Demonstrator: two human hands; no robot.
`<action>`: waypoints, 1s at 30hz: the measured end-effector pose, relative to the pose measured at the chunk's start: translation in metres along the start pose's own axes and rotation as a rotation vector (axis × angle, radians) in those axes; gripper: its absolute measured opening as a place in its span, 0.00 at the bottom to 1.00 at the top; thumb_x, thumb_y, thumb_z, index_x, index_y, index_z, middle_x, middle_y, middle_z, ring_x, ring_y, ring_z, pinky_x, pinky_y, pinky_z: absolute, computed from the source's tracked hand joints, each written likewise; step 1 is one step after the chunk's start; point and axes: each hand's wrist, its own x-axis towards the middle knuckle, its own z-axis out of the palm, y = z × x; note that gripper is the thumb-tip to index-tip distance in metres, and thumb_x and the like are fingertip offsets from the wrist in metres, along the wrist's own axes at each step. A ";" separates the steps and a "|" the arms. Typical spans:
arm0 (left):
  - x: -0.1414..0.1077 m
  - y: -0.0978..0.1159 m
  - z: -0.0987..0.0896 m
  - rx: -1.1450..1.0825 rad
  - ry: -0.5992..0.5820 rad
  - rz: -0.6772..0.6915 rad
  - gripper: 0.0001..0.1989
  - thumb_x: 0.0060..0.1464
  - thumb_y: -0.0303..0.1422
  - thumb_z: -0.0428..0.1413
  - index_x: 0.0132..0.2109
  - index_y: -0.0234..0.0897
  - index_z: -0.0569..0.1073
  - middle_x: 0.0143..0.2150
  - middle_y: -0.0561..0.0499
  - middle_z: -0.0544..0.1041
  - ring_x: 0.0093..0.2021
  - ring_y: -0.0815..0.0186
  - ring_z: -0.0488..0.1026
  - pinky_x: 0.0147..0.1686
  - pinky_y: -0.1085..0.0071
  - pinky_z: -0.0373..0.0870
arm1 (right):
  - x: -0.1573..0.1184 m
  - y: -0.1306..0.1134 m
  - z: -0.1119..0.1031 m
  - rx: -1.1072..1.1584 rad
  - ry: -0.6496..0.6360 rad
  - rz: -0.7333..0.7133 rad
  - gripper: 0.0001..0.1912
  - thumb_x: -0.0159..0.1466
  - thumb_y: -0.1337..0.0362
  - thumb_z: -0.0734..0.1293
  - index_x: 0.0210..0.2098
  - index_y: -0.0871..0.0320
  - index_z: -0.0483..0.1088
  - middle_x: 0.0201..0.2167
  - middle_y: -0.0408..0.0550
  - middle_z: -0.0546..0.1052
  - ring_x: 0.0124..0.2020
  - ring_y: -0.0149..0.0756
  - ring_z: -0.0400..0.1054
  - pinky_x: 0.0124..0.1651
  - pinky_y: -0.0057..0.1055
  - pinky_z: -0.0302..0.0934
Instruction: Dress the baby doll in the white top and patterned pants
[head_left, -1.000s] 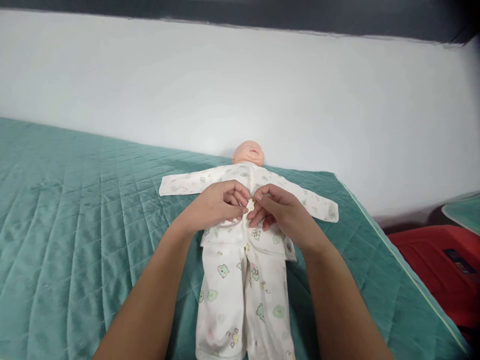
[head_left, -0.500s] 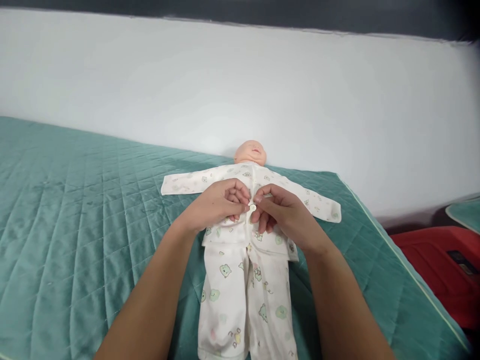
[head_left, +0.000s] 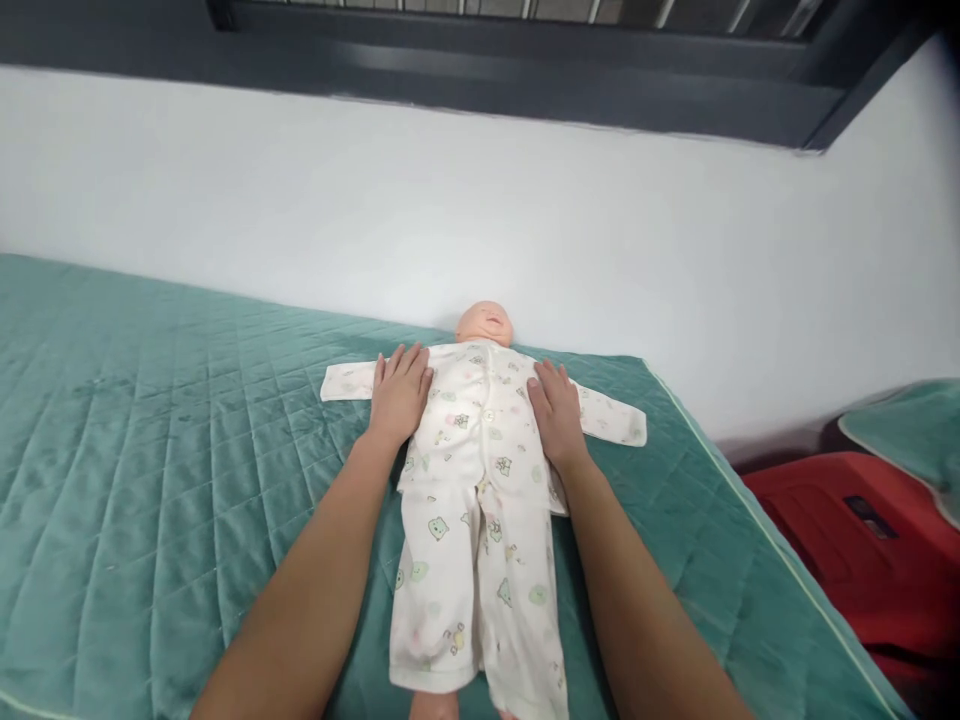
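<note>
A baby doll [head_left: 486, 322] lies on its back, head toward the wall, arms stretched out sideways. It wears a white long-sleeved top [head_left: 469, 420] with small printed animals, its front drawn together at a button [head_left: 489, 415]. Matching trousers [head_left: 439, 590] cover the legs, and bare ankles show at the bottom edge of the view. My left hand [head_left: 401, 390] lies flat, fingers extended, on the top's side by the left sleeve. Against the opposite side rests my right hand [head_left: 556, 405], also open, near the other sleeve. Neither hand grips anything.
Under the doll spreads a green quilted cover [head_left: 187, 480] with a pale piped edge on the right. A white wall [head_left: 300, 200] rises behind, below a dark window frame [head_left: 487, 80]. Beyond the right edge stands a red plastic object [head_left: 832, 560] with green cloth [head_left: 915, 430] above it.
Both hands have let go of the front button and moved apart to the top's two sides, fingers now laid flat. The view has tilted up, showing more window frame and the doll's ankles.
</note>
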 end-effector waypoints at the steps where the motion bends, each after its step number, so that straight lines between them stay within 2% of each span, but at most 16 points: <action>1: -0.001 -0.002 0.004 0.051 0.003 -0.023 0.26 0.68 0.39 0.37 0.67 0.40 0.62 0.71 0.47 0.60 0.72 0.54 0.50 0.71 0.47 0.38 | 0.001 0.005 0.003 -0.076 -0.004 0.017 0.31 0.71 0.50 0.47 0.66 0.56 0.59 0.71 0.51 0.56 0.74 0.45 0.39 0.72 0.52 0.34; 5: -0.011 -0.010 0.002 0.184 0.002 -0.104 0.29 0.68 0.41 0.35 0.71 0.39 0.54 0.73 0.46 0.56 0.73 0.51 0.45 0.70 0.43 0.36 | -0.004 0.021 -0.004 -0.322 -0.003 0.045 0.32 0.72 0.50 0.44 0.70 0.56 0.52 0.73 0.51 0.51 0.74 0.48 0.38 0.71 0.56 0.33; 10: -0.032 -0.037 -0.022 0.251 -0.056 -0.200 0.31 0.67 0.43 0.35 0.73 0.40 0.50 0.74 0.43 0.50 0.73 0.47 0.44 0.67 0.37 0.40 | -0.020 0.063 -0.045 -0.501 -0.081 0.117 0.36 0.71 0.46 0.46 0.71 0.59 0.48 0.73 0.56 0.51 0.72 0.51 0.42 0.70 0.57 0.38; 14: -0.052 -0.063 -0.040 0.250 -0.103 -0.266 0.33 0.66 0.46 0.35 0.72 0.37 0.50 0.73 0.39 0.52 0.72 0.44 0.49 0.66 0.36 0.44 | -0.039 0.095 -0.078 -0.555 -0.185 0.169 0.38 0.70 0.45 0.45 0.72 0.59 0.47 0.72 0.54 0.51 0.73 0.50 0.43 0.70 0.54 0.40; 18: -0.070 -0.074 -0.049 0.250 -0.083 -0.297 0.33 0.66 0.46 0.37 0.71 0.34 0.54 0.71 0.37 0.57 0.71 0.46 0.52 0.67 0.40 0.44 | -0.056 0.102 -0.090 -0.601 -0.195 0.246 0.39 0.70 0.44 0.44 0.72 0.61 0.45 0.73 0.53 0.48 0.73 0.47 0.40 0.71 0.50 0.37; 21: -0.083 -0.067 -0.051 0.234 0.017 -0.338 0.30 0.65 0.44 0.41 0.66 0.29 0.62 0.67 0.33 0.63 0.69 0.44 0.55 0.66 0.41 0.46 | -0.066 0.095 -0.089 -0.597 -0.164 0.312 0.41 0.70 0.44 0.44 0.73 0.66 0.40 0.73 0.55 0.48 0.74 0.45 0.38 0.72 0.47 0.36; 24: -0.099 -0.047 -0.050 0.219 0.091 -0.337 0.27 0.65 0.41 0.42 0.61 0.25 0.67 0.63 0.28 0.67 0.67 0.42 0.58 0.63 0.42 0.53 | -0.073 0.085 -0.088 -0.586 -0.134 0.371 0.41 0.70 0.46 0.44 0.73 0.68 0.38 0.73 0.57 0.47 0.73 0.46 0.38 0.72 0.48 0.35; 27: -0.122 -0.022 -0.046 0.183 0.099 -0.261 0.24 0.65 0.40 0.45 0.59 0.29 0.70 0.60 0.34 0.71 0.64 0.50 0.63 0.63 0.52 0.59 | -0.079 0.076 -0.089 -0.601 -0.128 0.384 0.39 0.71 0.48 0.45 0.72 0.69 0.40 0.73 0.60 0.47 0.73 0.49 0.39 0.71 0.49 0.36; 30: -0.150 -0.001 -0.041 0.054 0.148 -0.081 0.20 0.63 0.39 0.48 0.57 0.35 0.72 0.59 0.43 0.73 0.62 0.56 0.65 0.63 0.59 0.60 | -0.093 0.068 -0.091 -0.607 -0.138 0.325 0.38 0.71 0.50 0.47 0.72 0.69 0.42 0.72 0.63 0.49 0.73 0.50 0.41 0.70 0.48 0.37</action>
